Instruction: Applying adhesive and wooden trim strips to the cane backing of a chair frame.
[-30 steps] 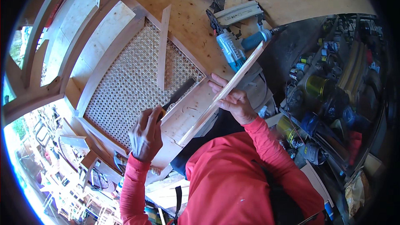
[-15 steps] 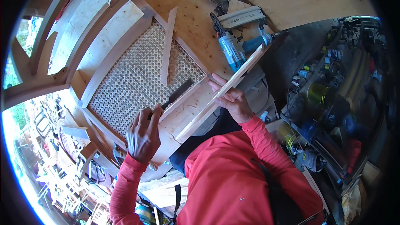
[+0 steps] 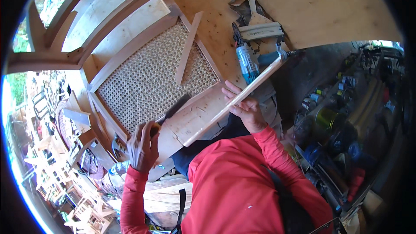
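My left hand is closed around the handle of a chisel. Its dark flat blade points up and to the right, above the near edge of a woven cane panel. My right hand holds a long pale wooden strip slantwise, thumb on the near side and fingers partly stretched behind it. The strip's lower end is close to the bench's near edge; the upper end reaches toward the power tool. A loose flat wooden slat lies across the cane. A wooden frame borders the panel.
A blue-and-grey power tool lies on the workbench beyond my right hand. Behind it is a grey metal piece. Cans and clutter crowd the right side. Chair frames and wooden parts fill the lower left.
The view has shifted a little. My left hand has drawn the chisel slightly left, away from the strip, and turned. My right hand keeps its hold on the strip.
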Demonstrator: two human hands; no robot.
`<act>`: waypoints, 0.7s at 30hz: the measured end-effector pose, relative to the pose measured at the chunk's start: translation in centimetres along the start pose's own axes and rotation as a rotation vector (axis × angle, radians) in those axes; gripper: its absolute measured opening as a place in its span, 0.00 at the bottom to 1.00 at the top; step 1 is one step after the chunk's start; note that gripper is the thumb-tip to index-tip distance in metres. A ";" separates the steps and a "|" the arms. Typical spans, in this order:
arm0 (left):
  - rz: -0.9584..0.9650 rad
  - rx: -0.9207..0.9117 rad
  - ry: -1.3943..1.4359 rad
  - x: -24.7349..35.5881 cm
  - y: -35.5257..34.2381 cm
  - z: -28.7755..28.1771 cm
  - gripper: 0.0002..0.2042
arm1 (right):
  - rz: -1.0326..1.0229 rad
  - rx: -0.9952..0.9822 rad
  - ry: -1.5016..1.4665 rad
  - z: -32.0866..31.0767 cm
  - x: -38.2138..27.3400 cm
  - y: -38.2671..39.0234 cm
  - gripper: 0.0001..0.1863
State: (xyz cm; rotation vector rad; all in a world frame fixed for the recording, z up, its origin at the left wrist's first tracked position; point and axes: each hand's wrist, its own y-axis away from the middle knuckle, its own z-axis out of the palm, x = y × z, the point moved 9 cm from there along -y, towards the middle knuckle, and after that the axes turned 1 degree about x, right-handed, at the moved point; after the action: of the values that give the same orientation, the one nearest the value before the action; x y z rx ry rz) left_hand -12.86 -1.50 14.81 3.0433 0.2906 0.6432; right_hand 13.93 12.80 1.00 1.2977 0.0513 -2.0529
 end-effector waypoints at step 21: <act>-0.245 0.419 0.042 -3.5 10.8 3.3 0.22 | -0.106 -0.239 0.051 0.3 -4.2 -1.4 0.41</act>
State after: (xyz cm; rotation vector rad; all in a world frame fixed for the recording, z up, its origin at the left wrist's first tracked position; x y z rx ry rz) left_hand -12.71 -12.72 10.97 3.2944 0.8896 0.7057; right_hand 13.97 15.99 4.07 1.2194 0.3845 -2.0295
